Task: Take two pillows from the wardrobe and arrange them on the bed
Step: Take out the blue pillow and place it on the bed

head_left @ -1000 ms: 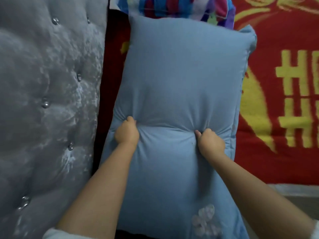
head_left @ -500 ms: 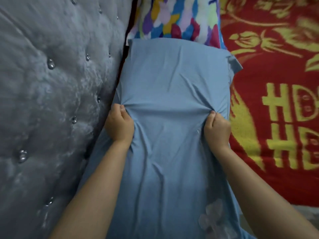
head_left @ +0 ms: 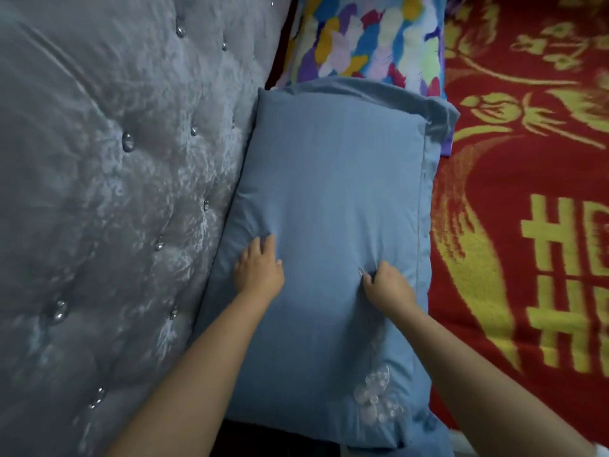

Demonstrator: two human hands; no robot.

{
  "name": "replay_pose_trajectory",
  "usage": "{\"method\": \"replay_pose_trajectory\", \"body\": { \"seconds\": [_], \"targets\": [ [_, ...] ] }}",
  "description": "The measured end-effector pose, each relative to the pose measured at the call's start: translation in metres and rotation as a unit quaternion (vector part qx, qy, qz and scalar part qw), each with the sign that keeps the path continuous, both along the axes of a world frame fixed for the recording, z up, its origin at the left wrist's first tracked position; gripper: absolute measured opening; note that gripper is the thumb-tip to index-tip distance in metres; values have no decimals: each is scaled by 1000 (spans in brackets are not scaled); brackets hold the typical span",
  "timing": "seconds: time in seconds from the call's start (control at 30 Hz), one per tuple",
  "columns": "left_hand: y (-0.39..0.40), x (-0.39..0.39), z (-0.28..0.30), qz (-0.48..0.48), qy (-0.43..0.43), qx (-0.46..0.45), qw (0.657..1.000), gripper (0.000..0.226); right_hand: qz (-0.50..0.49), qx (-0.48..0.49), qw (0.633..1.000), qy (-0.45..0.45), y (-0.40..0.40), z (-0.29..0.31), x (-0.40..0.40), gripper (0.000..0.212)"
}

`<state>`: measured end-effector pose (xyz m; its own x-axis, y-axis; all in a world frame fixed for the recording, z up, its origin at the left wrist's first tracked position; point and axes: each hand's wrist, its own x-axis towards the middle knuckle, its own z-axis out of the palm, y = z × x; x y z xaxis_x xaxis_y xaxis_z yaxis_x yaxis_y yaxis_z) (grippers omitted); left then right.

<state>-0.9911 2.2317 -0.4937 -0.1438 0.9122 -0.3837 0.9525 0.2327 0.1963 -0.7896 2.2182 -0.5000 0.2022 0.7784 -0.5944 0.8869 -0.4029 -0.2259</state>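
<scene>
A plain blue pillow (head_left: pixel 333 179) lies flat on the bed, its long left side against the headboard. A pale flower patch sits near its lower right corner. Beyond its far end lies a second pillow with a multicoloured feather print (head_left: pixel 365 37), partly overlapped by the blue one's flap. My left hand (head_left: pixel 258 272) rests on the blue pillow's left side, fingers loosened and slightly apart. My right hand (head_left: pixel 385 286) is on its right side, fingers curled into a pinch of the blue fabric.
A grey tufted headboard (head_left: pixel 108 192) with shiny buttons fills the left. A red bedcover with yellow patterns (head_left: pixel 527 225) spreads to the right of the pillows. A dark gap shows below the blue pillow's near end.
The blue pillow has gone from being pulled taut between both fists to lying flat and smooth. My left hand has loosened its grip; both hands sit lower in view.
</scene>
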Motion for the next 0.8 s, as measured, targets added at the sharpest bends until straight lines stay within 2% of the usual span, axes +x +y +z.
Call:
{"method": "replay_pose_trajectory", "body": {
  "seconds": [0.07, 0.17, 0.3, 0.43, 0.57, 0.67, 0.8],
  "targets": [
    [-15, 7, 4, -20, 19, -4, 1000, 51, 91, -1, 996, -24, 1, 11, 3, 37],
    [-23, 19, 23, -20, 46, 18, 999, 40, 246, 20, 967, -59, 11, 35, 7, 35],
    [-42, 44, 65, 45, 93, 59, 993, 27, 386, 107, 914, -57, 23, 84, 13, 31],
    [-94, 68, 110, 133, 113, 99, 980, 33, 487, 170, 857, -16, 3, 142, 16, 34],
    [-169, 89, 159, 215, 149, 130, 956, 29, 553, 239, 798, 36, -37, 198, 9, 37],
    [-238, 101, 194, 288, 172, 148, 930, 27, 591, 280, 752, 86, -86, 232, -1, 37],
    [-349, 126, 231, 363, 223, 134, 895, 25, 669, 308, 664, 128, -177, 265, -3, 36]
  ]
}}
